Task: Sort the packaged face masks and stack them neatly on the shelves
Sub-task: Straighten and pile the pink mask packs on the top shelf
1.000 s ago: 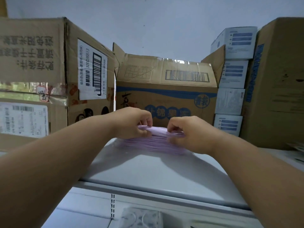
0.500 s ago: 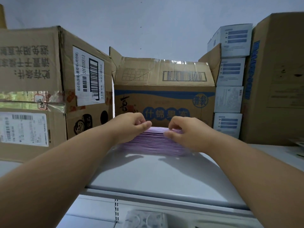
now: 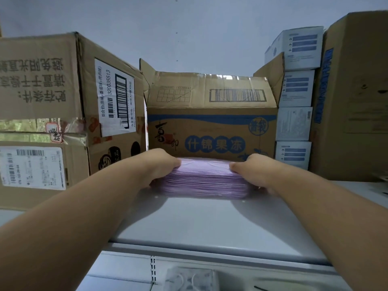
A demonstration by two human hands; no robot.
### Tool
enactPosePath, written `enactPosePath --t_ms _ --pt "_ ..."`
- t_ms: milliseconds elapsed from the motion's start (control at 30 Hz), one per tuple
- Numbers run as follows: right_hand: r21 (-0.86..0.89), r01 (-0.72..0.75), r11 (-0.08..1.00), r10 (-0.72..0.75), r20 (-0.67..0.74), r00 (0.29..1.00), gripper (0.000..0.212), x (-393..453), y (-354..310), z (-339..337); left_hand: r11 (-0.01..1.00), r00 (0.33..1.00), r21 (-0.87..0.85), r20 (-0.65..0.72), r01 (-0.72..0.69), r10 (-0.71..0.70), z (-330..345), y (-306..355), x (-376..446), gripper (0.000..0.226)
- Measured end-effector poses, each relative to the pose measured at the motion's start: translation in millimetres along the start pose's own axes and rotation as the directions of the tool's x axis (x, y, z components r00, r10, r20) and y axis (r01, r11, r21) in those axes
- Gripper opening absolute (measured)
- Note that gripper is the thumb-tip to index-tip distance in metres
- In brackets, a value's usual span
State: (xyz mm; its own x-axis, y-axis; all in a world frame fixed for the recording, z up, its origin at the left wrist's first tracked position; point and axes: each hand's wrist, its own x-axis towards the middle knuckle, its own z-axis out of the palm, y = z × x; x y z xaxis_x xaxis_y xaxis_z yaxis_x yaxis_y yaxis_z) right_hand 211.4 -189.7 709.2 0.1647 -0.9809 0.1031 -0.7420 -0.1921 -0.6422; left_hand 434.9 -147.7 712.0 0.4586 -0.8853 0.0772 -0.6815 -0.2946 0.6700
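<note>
A pale grey metal shelf (image 3: 210, 223) runs across the view, its front lip just above a lower level where a clear-wrapped pack of white masks (image 3: 189, 279) lies. On the shelf sits a stack of purple packaged face masks (image 3: 204, 181), flat and squared, just in front of a cardboard box with blue lettering (image 3: 212, 127). The left hand (image 3: 161, 166) has its grip curled round the left end of the stack, fingers on top and thumb side down the edge. The right hand (image 3: 254, 169) is clamped on the right end in the same way. Both forearms reach in from the bottom corners.

To the left stands a large brown carton with a barcode label (image 3: 69, 97), close beside the middle box. To the right, four small white and blue boxes (image 3: 296, 97) are piled one on another, squeezed between the middle box's raised flap and a tall brown carton (image 3: 357, 97) at the far right. Behind everything is a plain pale wall (image 3: 189, 28).
</note>
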Motion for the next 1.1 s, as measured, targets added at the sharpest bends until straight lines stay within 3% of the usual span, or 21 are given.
enactPosePath --t_ms 67,133,267,333,400,500,600,700,833,967,1033,1100 --pt "0.159 -0.038 0.987 0.038 0.005 0.999 0.023 0.3 1.4 0.0 0.992 0.999 -0.126 0.027 0.022 -0.019 -1.3 -0.9 1.3 0.027" --pt "0.252 -0.066 0.966 0.063 0.019 0.998 0.027 -0.4 2.1 -2.0 0.955 0.997 -0.288 0.047 0.069 -0.058 -7.6 -2.4 -1.9 0.037" --pt "0.274 -0.087 0.958 0.08 0.037 0.996 0.033 -1.0 4.4 -4.1 0.858 0.981 -0.482 0.159 0.175 -0.11 -16.7 -8.4 -5.0 0.049" --pt "0.248 -0.111 0.962 0.097 0.068 0.993 0.035 0.0 5.6 -4.0 0.828 0.971 -0.527 0.225 0.192 -0.082 -17.4 -9.7 -7.8 0.07" --pt "0.233 -0.137 0.963 0.117 0.097 0.988 0.036 0.8 5.2 -4.2 0.822 0.967 -0.548 0.256 0.155 -0.012 -18.4 -9.7 -6.5 0.08" --pt "0.33 -0.148 0.932 0.113 0.124 0.986 0.036 2.0 6.8 -4.3 0.773 0.977 -0.634 0.173 0.013 0.125 -20.9 -7.4 -12.9 0.056" --pt "0.457 -0.151 0.877 0.087 0.157 0.984 0.043 4.8 12.6 -4.9 0.672 0.955 -0.733 0.112 -0.107 0.275 -21.5 -9.4 -18.2 0.069" --pt "0.593 -0.084 0.801 0.002 0.138 0.99 0.047 8.1 14.2 -9.9 0.615 0.932 -0.767 0.063 -0.184 0.356 -25.5 -13.7 -23.4 0.074" --pt "0.683 0.025 0.73 -0.153 0.128 0.98 0.055 3.9 14.3 -24.5 0.64 0.903 -0.734 0.087 -0.228 0.422 -26.0 -23.1 -28.8 0.074" --pt "0.707 -0.012 0.707 -0.222 0.239 0.945 0.054 -5.0 21.8 -26.7 0.654 0.915 -0.747 0.176 -0.115 0.362 -24.4 -26.5 -36.2 0.084" --pt "0.723 -0.003 0.69 -0.228 0.222 0.948 0.057 -6.2 22.8 -27.8 0.655 0.934 -0.754 0.194 -0.055 0.301 -23.9 -28.4 -36.4 0.103" --pt "0.733 0.01 0.68 -0.241 0.21 0.947 0.059 -7.8 24.2 -28.8 0.651 0.946 -0.759 0.186 -0.033 0.264 -24.2 -31.9 -35.3 0.109"
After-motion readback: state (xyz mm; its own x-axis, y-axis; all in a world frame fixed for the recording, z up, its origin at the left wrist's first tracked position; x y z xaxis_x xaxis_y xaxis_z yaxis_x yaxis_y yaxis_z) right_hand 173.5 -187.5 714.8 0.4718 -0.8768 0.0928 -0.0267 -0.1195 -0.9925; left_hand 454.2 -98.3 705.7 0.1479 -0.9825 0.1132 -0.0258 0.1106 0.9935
